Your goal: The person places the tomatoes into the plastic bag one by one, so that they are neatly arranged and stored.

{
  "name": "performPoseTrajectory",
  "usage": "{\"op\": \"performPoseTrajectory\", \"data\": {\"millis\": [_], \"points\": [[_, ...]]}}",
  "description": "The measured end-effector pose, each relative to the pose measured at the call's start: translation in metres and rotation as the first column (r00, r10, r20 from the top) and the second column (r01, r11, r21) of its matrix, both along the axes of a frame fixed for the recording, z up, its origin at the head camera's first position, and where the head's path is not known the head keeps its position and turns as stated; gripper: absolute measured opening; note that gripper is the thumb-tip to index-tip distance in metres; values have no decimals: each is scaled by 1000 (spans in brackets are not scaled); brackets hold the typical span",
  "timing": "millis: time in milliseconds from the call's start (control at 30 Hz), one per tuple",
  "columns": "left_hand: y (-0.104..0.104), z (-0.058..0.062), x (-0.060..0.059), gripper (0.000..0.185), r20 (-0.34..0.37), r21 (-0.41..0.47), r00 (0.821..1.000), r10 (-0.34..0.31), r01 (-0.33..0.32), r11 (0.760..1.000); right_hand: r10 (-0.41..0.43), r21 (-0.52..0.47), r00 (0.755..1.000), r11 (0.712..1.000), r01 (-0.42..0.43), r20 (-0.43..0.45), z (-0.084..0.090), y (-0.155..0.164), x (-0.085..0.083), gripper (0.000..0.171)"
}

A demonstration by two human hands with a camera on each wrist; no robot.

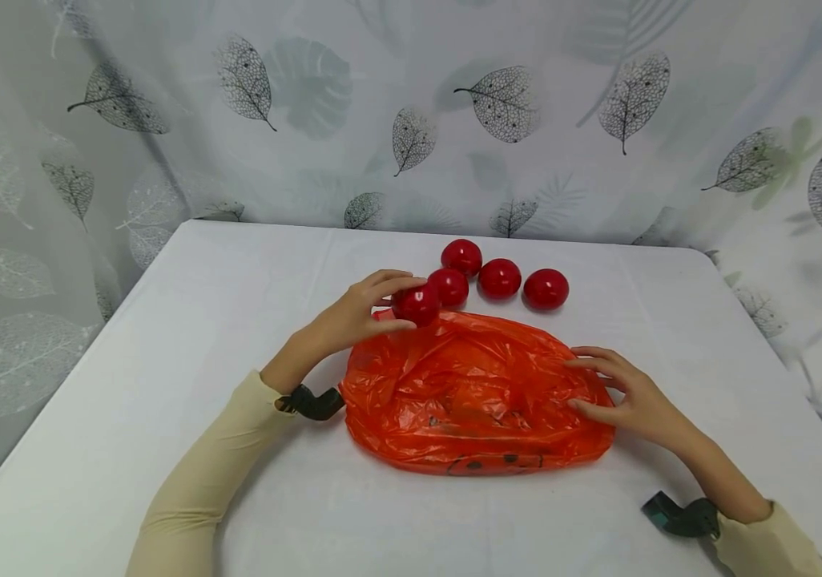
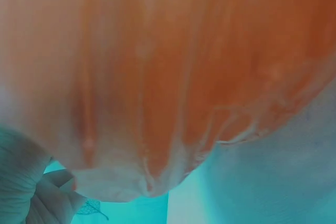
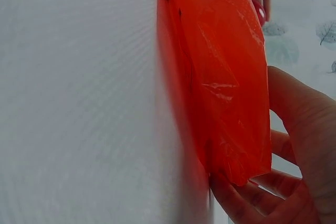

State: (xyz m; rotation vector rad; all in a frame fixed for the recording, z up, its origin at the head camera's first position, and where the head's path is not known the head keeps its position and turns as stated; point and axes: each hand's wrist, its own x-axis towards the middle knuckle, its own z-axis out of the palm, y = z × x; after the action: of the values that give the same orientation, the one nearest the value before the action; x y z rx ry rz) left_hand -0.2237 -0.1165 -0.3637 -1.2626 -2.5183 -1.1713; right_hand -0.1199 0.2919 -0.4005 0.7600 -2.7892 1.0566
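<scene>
I see white table [image 1: 324,517], near corners cut off. On it, red plastic bag [image 1: 476,393], contents unclear. Right hand [image 1: 626,393] spread, touching bag's right end. Left hand [image 1: 359,311], fingertips partly hidden, pinches glossy red ball [image 1: 418,304] at bag's far-left edge.

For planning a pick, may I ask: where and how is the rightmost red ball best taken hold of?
Probably best: grip the rightmost red ball around its widest part, coming from above and the right. It is round with no visible handle; its right side is free, while another red ball sits close on its left and the red bag lies in front.
</scene>
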Motion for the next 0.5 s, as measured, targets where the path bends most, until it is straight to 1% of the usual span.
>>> {"op": "performPoseTrajectory", "data": {"millis": [133,333,500], "points": [[-1,-3,3,62,1,-18,1000,-13,13,1000,-2,-5,1000,1000,2,6,-1,0,0,52],[-2,-6,7,61,46,-33,998,-42,44,999,5,-8,1000,1000,-5,-3,1,-1,1,53],[-2,-8,10,61,81,-58,995,-57,62,996,-4,-5,1000,1000,4,-2,1,-1,1,53]]}}
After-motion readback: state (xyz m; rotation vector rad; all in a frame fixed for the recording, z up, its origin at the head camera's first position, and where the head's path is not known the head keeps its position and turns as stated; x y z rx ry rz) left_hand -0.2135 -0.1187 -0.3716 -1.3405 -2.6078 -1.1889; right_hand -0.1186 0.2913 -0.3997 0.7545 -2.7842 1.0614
